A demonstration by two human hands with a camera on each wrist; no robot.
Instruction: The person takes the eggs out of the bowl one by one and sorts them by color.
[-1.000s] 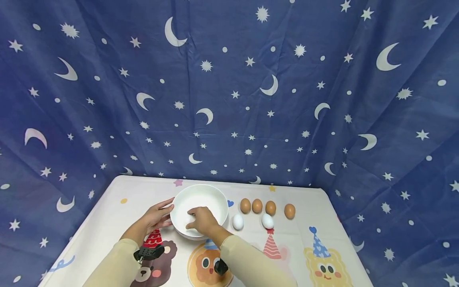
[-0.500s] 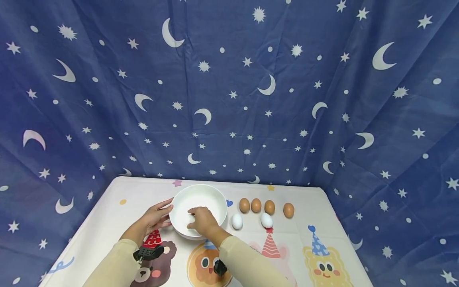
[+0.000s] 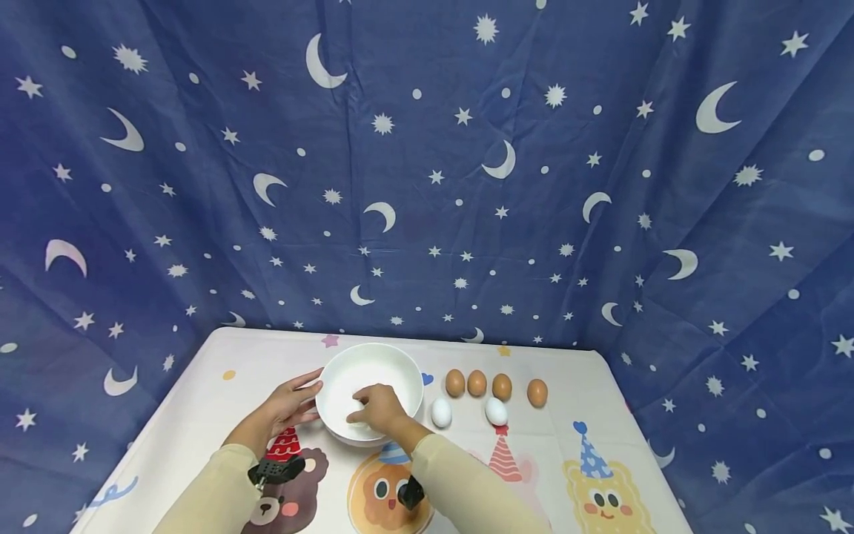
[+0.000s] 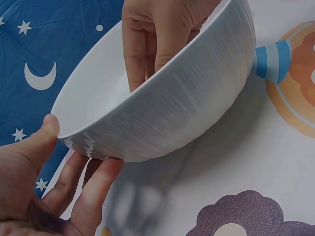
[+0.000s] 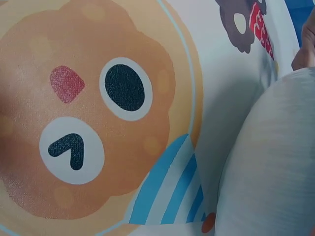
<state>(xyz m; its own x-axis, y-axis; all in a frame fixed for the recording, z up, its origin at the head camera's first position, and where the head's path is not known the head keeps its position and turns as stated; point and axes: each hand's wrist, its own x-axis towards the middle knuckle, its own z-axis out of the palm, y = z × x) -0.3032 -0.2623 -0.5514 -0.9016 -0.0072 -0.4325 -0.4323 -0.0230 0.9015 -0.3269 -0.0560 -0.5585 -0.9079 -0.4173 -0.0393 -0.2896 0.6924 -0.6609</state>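
Note:
A large white bowl (image 3: 340, 371) stands on the table, left of the middle. My left hand (image 3: 287, 404) grips its left side; in the left wrist view the thumb (image 4: 48, 129) lies at the rim and the fingers (image 4: 96, 189) support the outer wall from below. My right hand (image 3: 382, 410) reaches down inside the bowl, thumb and fingers bent and a little apart. Whitish surface shows between them, but whether it is a held thing or the bowl cannot be told. The near wall hides those fingertips in the left wrist view. The bowl's outside (image 5: 275, 162) fills the right wrist view's right side.
Right of the bowl lie two white eggs (image 3: 442, 412) (image 3: 497, 411). Behind them is a row of several brown eggs (image 3: 477, 383), the rightmost one set apart. A printed cloth (image 3: 260, 352) covers the table, and a blue star-patterned curtain (image 3: 427, 222) hangs behind.
My right hand has shifted very slightly inside the bowl. The left hand, bowl and eggs stay put.

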